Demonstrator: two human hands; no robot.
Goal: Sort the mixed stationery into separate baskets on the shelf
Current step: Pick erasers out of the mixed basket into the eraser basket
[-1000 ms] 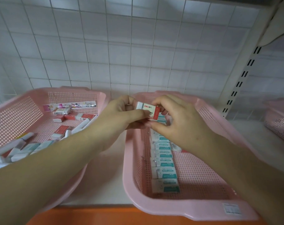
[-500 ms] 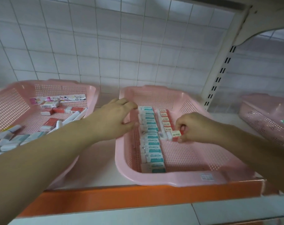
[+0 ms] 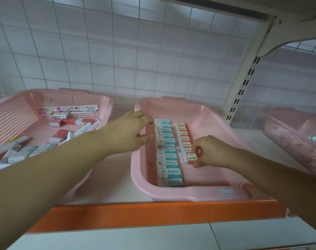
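Note:
My right hand pinches a red-and-white 2B eraser at the near end of a row of red erasers inside the middle pink basket. A longer row of teal-and-white erasers lies to its left in the same basket. My left hand rests with relaxed fingers on the basket's left rim, holding nothing. The left pink basket holds mixed stationery: red erasers, teal erasers, white markers and a long pink packet.
A third pink basket stands at the right beyond the white slotted shelf upright. The shelf has an orange front edge. A white tiled wall closes the back.
Both hands held the red eraser above the basket a second ago. My right hand has brought it down to the red row; my left hand let go and moved to the basket's rim.

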